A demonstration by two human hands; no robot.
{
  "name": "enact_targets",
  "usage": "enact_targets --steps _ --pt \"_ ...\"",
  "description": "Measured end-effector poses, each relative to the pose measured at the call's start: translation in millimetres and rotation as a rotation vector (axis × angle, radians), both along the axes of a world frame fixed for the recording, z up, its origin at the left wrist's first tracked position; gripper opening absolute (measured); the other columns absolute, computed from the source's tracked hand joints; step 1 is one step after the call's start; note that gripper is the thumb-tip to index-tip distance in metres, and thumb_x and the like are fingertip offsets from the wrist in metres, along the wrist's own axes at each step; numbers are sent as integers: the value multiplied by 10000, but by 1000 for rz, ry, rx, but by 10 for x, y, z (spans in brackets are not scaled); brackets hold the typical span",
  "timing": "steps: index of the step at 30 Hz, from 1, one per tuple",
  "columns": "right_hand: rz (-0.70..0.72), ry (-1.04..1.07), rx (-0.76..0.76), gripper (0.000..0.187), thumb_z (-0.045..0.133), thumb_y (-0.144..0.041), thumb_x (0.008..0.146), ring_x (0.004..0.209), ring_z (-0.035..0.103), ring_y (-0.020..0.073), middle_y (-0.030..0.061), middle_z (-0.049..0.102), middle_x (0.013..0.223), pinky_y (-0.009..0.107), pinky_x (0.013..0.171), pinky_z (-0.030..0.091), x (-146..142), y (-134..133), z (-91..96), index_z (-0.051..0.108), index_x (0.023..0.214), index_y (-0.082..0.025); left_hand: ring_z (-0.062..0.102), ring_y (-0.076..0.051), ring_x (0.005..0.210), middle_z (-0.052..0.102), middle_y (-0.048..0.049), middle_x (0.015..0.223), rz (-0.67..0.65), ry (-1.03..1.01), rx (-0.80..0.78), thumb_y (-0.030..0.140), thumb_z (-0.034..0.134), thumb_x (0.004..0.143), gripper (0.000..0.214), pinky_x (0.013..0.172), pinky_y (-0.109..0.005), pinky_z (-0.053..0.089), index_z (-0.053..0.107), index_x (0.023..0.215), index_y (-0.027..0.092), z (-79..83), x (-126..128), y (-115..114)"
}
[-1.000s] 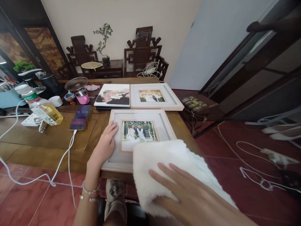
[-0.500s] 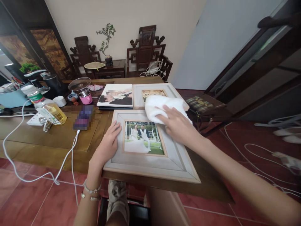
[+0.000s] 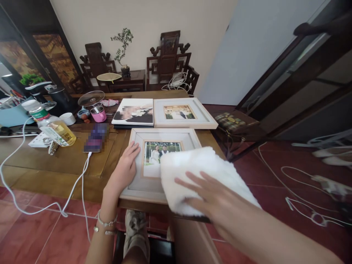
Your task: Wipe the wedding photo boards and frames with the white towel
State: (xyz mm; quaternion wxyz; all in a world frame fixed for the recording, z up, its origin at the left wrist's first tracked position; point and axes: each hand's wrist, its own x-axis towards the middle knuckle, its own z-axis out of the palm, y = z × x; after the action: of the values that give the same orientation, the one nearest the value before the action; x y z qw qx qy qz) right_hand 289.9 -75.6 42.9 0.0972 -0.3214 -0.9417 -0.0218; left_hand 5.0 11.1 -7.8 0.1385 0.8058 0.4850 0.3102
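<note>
A white-framed wedding photo (image 3: 143, 141) lies flat at the near edge of a wooden table (image 3: 55, 165). My left hand (image 3: 124, 171) rests flat on the frame's left side, fingers together and stretched out. My right hand (image 3: 205, 194) lies flat, fingers spread, on a fluffy white cloth (image 3: 198, 167) that covers the frame's right and near part. Behind this frame lie a second framed photo (image 3: 183, 113) and a frameless photo print (image 3: 134, 112).
On the table's left stand a bottle of yellow liquid (image 3: 52, 126), a pink cup (image 3: 98, 113), a phone (image 3: 96, 137) with a white cable (image 3: 79, 179), and small items. Carved dark chairs (image 3: 167, 60) stand behind. Cables lie on the red tile floor (image 3: 302, 176) at right.
My right hand swept the cloth from the near right of the frame up to its far right corner, then back down over its near right part. My left hand stayed put.
</note>
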Motion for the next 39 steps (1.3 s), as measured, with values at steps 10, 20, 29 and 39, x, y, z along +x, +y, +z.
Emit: enact_targets --steps 10,20,29,39 --pt "-77 86 145 285 572 -55 764 1301 469 314 5 565 1376 551 1055 401 -96 106 -197 735 849 -274 321 -250 1431 485 -167 1444 -6 33 -2 9 344 857 506 1169 -496 312 542 1315 93 8 -1 0" --pt "-314 -102 259 569 378 116 721 1356 383 354 101 420 1481 587 1017 414 118 1328 -67 681 1126 -145 322 -247 1431 488 -137 1448 -13 21 20 -12 361 836 539 1166 -510 317 543 1319 141 -14 -14 2" --pt "-122 -93 162 476 547 6 658 1259 492 371 69 557 1380 585 976 433 -23 499 -179 717 1033 -235 332 -257 1425 499 -155 1435 12 40 8 -12 353 830 532 1163 -499 326 549 1310 106 2 14 -8" --pt "-35 131 195 148 589 -223 792 1220 533 278 -51 585 1350 461 959 463 -253 -318 -71 700 764 -318 330 -255 1427 499 -150 1435 -2 30 27 -15 367 820 546 1168 -504 314 545 1317 124 -30 4 -2"
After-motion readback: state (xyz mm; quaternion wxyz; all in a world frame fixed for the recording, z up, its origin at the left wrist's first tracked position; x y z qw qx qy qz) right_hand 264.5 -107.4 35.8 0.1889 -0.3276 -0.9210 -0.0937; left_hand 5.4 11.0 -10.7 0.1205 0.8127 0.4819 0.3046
